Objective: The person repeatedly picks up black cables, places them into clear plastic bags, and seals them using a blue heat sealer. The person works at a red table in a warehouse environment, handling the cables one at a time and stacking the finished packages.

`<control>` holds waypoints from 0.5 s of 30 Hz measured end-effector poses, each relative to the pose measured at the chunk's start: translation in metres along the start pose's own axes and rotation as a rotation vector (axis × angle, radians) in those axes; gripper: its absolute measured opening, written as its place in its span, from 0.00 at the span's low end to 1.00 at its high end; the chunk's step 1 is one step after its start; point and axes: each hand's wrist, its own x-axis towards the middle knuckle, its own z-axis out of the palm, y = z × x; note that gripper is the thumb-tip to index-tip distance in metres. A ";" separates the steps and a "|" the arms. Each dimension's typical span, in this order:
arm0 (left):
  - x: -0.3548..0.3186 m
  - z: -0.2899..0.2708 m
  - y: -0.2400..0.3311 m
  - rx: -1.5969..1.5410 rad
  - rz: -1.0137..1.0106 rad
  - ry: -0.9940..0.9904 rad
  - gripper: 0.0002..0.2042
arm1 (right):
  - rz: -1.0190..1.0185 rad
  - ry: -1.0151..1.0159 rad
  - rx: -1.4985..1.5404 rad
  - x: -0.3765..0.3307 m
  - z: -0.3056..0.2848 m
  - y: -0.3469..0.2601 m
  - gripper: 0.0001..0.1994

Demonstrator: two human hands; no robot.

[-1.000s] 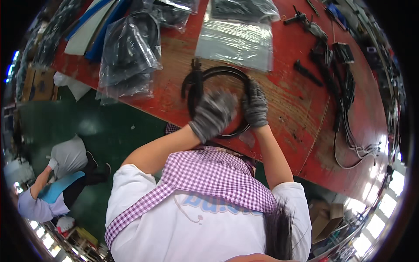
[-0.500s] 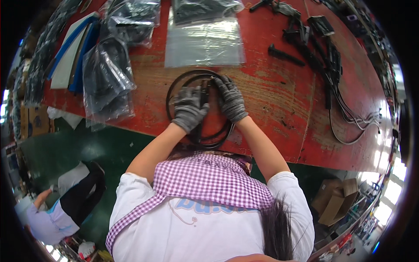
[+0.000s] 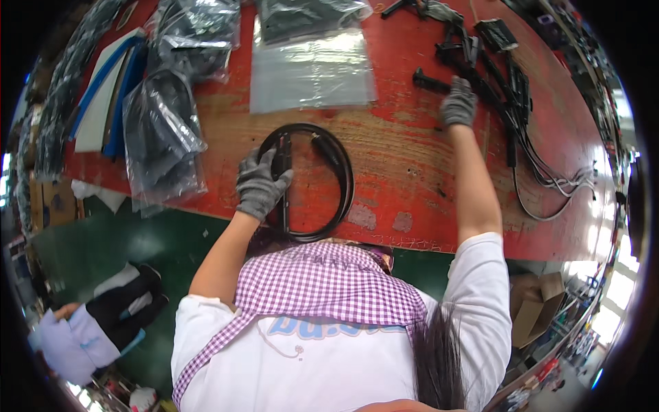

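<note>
A coiled black cable (image 3: 349,185) lies near the table's front edge, with a brass-coloured tip on one thick end. My left hand (image 3: 259,184), in a grey knit glove, grips the coil's left side, where a straight black handle-like part runs along it. Farther right, my gloved right hand (image 3: 459,103) reaches out over a black rod-shaped piece (image 3: 430,81) with a wider end. Its bunched fingers cover the rod's right part. Beside that hand lies a pile of black handles with cables (image 3: 504,93).
Clear plastic bags (image 3: 312,72) lie at the back middle. Bagged black items (image 3: 163,134) and blue-and-white folders (image 3: 103,96) are on the left of the red table (image 3: 391,172). Thin cables (image 3: 549,182) trail toward the right edge. Another person (image 3: 89,336) is at the lower left.
My right hand has left the coil and moved right to the rod-shaped piece. My left hand has shifted slightly left, still on the coil, which now lies more open.
</note>
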 end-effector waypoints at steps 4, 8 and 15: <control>-0.003 0.005 -0.007 0.008 -0.014 0.036 0.31 | -0.067 -0.673 0.082 0.029 -0.049 -0.005 0.15; -0.004 0.007 -0.009 0.010 -0.019 0.030 0.32 | 0.389 -0.998 1.422 -0.040 -0.129 -0.075 0.10; -0.002 0.001 -0.015 0.000 -0.020 -0.082 0.33 | -0.322 -0.990 0.771 -0.135 -0.251 -0.178 0.26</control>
